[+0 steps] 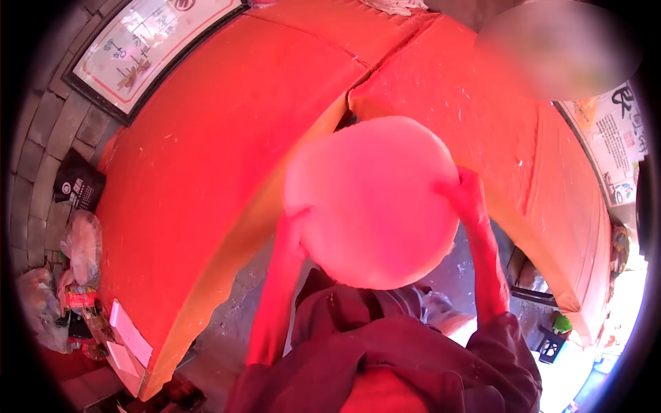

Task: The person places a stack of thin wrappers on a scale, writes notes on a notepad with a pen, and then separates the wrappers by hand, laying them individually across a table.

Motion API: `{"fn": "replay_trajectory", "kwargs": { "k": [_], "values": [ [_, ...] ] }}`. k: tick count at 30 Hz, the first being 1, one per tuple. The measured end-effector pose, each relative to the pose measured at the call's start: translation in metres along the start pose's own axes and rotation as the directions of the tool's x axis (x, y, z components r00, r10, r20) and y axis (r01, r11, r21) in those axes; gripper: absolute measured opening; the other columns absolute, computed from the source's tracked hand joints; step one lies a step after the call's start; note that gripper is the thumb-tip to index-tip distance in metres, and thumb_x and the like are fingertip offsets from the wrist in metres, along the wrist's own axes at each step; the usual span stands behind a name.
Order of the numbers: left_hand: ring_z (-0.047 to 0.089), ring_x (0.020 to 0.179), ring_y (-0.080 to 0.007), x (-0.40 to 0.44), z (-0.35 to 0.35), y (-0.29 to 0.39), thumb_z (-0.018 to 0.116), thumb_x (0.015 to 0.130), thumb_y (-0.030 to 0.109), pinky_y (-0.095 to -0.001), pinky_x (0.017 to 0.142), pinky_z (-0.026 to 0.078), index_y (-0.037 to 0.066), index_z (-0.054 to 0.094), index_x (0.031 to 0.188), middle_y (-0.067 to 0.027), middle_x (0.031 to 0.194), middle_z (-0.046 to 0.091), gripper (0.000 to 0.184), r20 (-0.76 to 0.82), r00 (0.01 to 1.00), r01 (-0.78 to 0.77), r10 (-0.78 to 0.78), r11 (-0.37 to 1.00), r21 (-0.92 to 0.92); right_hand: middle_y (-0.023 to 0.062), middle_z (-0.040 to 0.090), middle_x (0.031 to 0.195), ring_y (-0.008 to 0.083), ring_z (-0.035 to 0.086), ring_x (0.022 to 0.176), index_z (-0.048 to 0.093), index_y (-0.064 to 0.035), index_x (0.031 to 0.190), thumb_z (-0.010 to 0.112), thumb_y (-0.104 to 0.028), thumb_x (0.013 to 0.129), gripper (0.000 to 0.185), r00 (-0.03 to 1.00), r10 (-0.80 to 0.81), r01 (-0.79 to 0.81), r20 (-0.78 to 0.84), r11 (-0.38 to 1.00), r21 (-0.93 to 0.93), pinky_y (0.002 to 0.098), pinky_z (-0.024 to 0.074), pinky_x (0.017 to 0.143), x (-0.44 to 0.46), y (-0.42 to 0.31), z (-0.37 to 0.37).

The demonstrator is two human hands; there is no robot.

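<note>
A large, round, pale pink-white disc (375, 199) with a slightly uneven edge is held up in front of my body. Its kind and material I cannot make out in the strong red light. My left hand (295, 230) grips it at the left edge, the thumb lying on the upper face and the other fingers hidden beneath. On the opposite side, my right hand (467, 196) pinches the right edge in the same way. Behind the disc, two surfaces draped in red cloth (200, 158) meet at a corner.
A framed picture (148, 51) leans at the back left, and another panel with writing (609, 141) stands at the right. Plastic bags (84, 248) and a black bag (79, 180) lie at far left. A dark crate (549, 344) sits on the floor at lower right.
</note>
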State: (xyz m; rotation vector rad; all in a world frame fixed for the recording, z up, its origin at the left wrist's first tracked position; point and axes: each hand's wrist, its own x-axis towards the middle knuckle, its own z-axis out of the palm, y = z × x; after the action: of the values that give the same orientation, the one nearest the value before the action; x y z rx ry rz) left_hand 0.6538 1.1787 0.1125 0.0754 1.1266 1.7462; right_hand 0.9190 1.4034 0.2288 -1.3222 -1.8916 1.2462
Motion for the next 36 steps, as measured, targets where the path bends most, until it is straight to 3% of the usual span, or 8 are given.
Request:
{"fn": "replay_trajectory", "kwargs": {
  "k": [10, 16, 18, 20, 24, 26, 30, 36],
  "values": [
    [0.063, 0.112, -0.0252, 0.221, 0.100, 0.096, 0.066, 0.092, 0.018, -0.0386, 0.098, 0.052, -0.003, 0.051, 0.134, -0.0151, 0.125, 0.063, 0.049, 0.081, 0.990, -0.120, 0.117, 0.992, 0.035, 0.0123, 0.073, 0.091, 0.0235, 0.069, 0.082, 0.067, 0.0034, 0.109, 0.078, -0.028, 0.078, 0.046, 0.944, -0.305, 0.261, -0.130, 0.925, -0.276, 0.0372, 0.0548, 0.071, 0.303, -0.019, -0.015],
    [0.063, 0.111, -0.0233, 0.267, 0.087, 0.125, 0.067, 0.094, 0.022, -0.0382, 0.097, 0.052, -0.001, 0.054, 0.130, -0.0141, 0.122, 0.064, 0.045, -0.090, 0.971, -0.216, 0.222, 0.974, 0.071, 0.0157, 0.074, 0.098, 0.0306, 0.072, 0.086, 0.065, 0.0021, 0.118, 0.077, -0.037, 0.081, 0.055, 0.690, -0.693, 0.287, -0.207, 0.525, -0.802, 0.0407, 0.0556, 0.074, 0.408, 0.006, 0.000],
    [0.063, 0.105, -0.0199, 0.225, 0.060, 0.108, 0.066, 0.093, 0.021, -0.0363, 0.092, 0.052, 0.002, 0.059, 0.120, -0.0106, 0.114, 0.065, 0.034, -0.211, 0.946, -0.224, 0.247, 0.966, 0.130, 0.0212, 0.070, 0.110, 0.0359, 0.068, 0.101, 0.059, 0.0008, 0.128, 0.073, -0.040, 0.085, 0.060, 0.912, -0.362, 0.120, -0.191, 0.682, -0.721, 0.0429, 0.0542, 0.082, 0.346, -0.034, 0.046],
    [0.061, 0.096, -0.0158, 0.172, 0.021, 0.069, 0.066, 0.092, 0.019, -0.0330, 0.085, 0.050, 0.004, 0.061, 0.108, -0.0057, 0.101, 0.064, 0.022, -0.194, 0.939, -0.242, 0.283, 0.947, 0.210, 0.0217, 0.069, 0.113, 0.0341, 0.066, 0.107, 0.063, 0.0015, 0.122, 0.077, -0.026, 0.084, 0.050, 0.819, -0.571, 0.515, -0.054, 0.774, -0.368, 0.0432, 0.0520, 0.091, 0.302, 0.009, 0.112],
    [0.058, 0.083, -0.0112, 0.065, -0.115, -0.070, 0.068, 0.089, 0.017, -0.0275, 0.075, 0.047, 0.005, 0.064, 0.096, 0.0006, 0.083, 0.061, 0.015, -0.349, 0.875, -0.244, 0.335, 0.929, 0.279, 0.0218, 0.068, 0.111, 0.0382, 0.063, 0.108, 0.067, -0.0006, 0.114, 0.079, -0.019, 0.078, 0.041, 0.644, -0.574, 0.681, 0.506, 0.731, -0.038, 0.0448, 0.0489, 0.095, 0.168, 0.029, 0.248],
    [0.056, 0.076, -0.0094, -0.011, -0.139, -0.097, 0.075, 0.084, 0.023, -0.0287, 0.071, 0.049, 0.002, 0.067, 0.100, 0.0015, 0.079, 0.061, 0.027, -0.664, 0.676, -0.025, 0.319, 0.911, 0.412, 0.0224, 0.067, 0.110, 0.0399, 0.062, 0.107, 0.068, -0.0012, 0.111, 0.079, -0.020, 0.077, 0.040, 0.481, -0.632, 0.771, 0.608, 0.634, 0.049, 0.0459, 0.0487, 0.094, 0.123, 0.026, 0.294],
    [0.064, 0.084, -0.0140, -0.139, -0.219, -0.167, 0.077, 0.082, 0.025, -0.0306, 0.075, 0.052, 0.003, 0.070, 0.104, -0.0030, 0.088, 0.069, 0.032, -0.924, 0.354, 0.237, 0.144, 0.942, 0.237, 0.0237, 0.064, 0.114, 0.0431, 0.059, 0.108, 0.066, -0.0022, 0.114, 0.079, -0.020, 0.078, 0.042, 0.257, -0.720, 0.899, 0.645, 0.422, 0.113, 0.0492, 0.0467, 0.095, 0.065, -0.004, 0.381],
    [0.065, 0.079, -0.0138, -0.311, -0.299, -0.253, 0.074, 0.085, 0.016, -0.0289, 0.070, 0.053, 0.004, 0.069, 0.104, -0.0058, 0.089, 0.070, 0.024, -0.997, 0.082, -0.116, -0.003, 0.993, -0.012, 0.0252, 0.061, 0.118, 0.0465, 0.053, 0.114, 0.061, -0.0021, 0.121, 0.074, -0.036, 0.083, 0.053, 0.141, -0.694, 0.952, 0.706, 0.291, 0.096, 0.0530, 0.0429, 0.098, -0.001, -0.007, 0.497]
  ]
}}
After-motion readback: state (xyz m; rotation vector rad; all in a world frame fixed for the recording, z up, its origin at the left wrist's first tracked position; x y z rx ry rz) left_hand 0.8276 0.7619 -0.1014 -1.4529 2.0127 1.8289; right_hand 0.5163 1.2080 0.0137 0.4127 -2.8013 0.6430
